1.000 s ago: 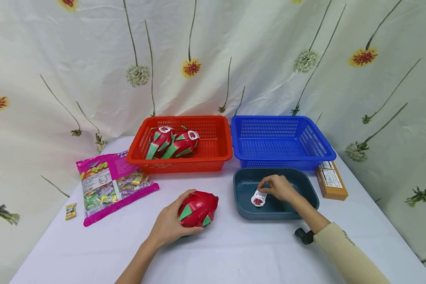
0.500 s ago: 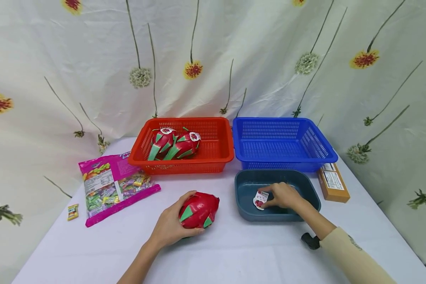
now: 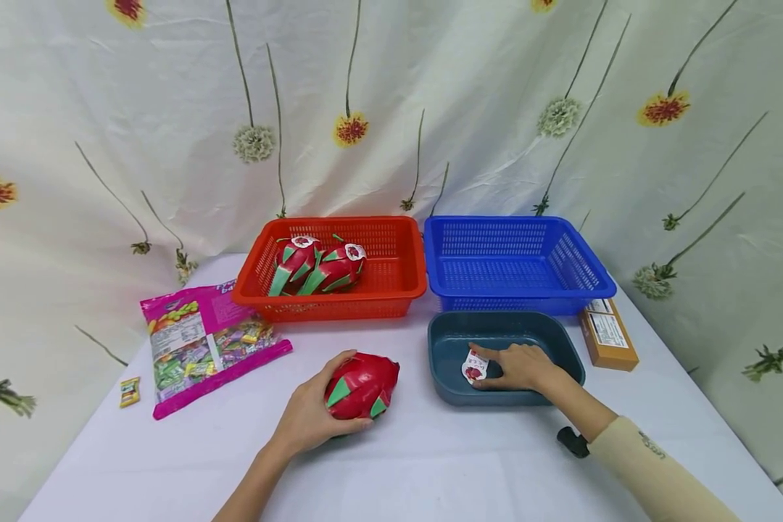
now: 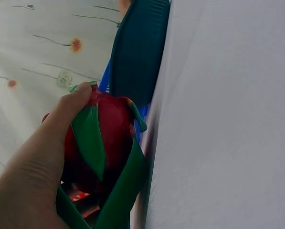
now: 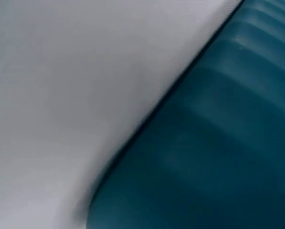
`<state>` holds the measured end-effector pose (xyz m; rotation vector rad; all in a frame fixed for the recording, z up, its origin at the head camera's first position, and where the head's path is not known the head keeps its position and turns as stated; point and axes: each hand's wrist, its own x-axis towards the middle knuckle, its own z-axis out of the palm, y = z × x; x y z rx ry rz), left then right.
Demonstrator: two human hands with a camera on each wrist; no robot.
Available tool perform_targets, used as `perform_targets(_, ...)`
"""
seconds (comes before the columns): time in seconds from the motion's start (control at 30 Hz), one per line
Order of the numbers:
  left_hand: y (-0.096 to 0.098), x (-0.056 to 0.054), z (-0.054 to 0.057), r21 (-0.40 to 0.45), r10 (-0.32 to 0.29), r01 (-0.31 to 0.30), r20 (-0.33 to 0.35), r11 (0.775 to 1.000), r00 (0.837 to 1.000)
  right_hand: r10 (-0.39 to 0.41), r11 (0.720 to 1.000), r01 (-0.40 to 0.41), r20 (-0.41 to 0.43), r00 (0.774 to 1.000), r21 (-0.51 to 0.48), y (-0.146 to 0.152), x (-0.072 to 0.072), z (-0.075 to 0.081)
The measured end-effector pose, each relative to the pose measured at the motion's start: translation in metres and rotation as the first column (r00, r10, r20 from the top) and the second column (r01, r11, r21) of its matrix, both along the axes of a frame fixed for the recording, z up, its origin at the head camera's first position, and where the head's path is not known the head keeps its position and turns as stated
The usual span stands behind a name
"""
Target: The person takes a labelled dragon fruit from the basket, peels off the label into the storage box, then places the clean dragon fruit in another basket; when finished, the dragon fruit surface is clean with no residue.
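My left hand (image 3: 309,409) holds a red dragon fruit (image 3: 363,386) with green scales on the white table, its thumb on the near side. In the left wrist view the thumb lies along the fruit (image 4: 104,129) near its top. My right hand (image 3: 518,368) is inside the dark teal basin (image 3: 444,395). Its forefinger and thumb are spread at opposite edges of white stickers (image 3: 475,366) with a red fruit print. Whether they lift a sticker is too small to tell. The right wrist view shows only the basin's outer wall (image 5: 204,157) and the cloth.
Behind stand a red basket (image 3: 391,308) with two stickered dragon fruits (image 3: 335,268) and a blue basket (image 3: 522,299). A pink candy bag (image 3: 212,344) and one small candy (image 3: 130,391) lie left. An orange-brown box (image 3: 608,337) is right of the basin.
My right hand has gone from pinching at the stickers' top edge to a wider spread, forefinger above and thumb below. The left hand still holds the dragon fruit in place.
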<state>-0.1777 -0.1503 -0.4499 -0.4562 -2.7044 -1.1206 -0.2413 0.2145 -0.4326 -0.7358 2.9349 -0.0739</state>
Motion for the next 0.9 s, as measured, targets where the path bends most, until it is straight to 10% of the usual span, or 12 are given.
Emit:
perform_targets(0.4, -0.001, 0.0, -0.001, 0.006, 0.005, -0.005, -0.001, 1.0, 1.0, -0.031, 0.998, 0.029, 0.046, 0.998, 0.052, 0.002, -0.005, -0.004)
perform_targets(0.6, -0.001, 0.0, -0.002, 0.021, 0.011, -0.011, 0.015, 1.0, 1.0, -0.029, 0.993, 0.042, 0.124, 0.992, -0.107, 0.005, -0.008, -0.002)
perform_targets(0.9, -0.006, -0.002, 0.003, 0.121, -0.105, 0.083, 0.192, 0.989, 0.976, -0.04, 0.826, 0.006, -0.047, 0.998, -0.563, 0.026, -0.008, 0.063)
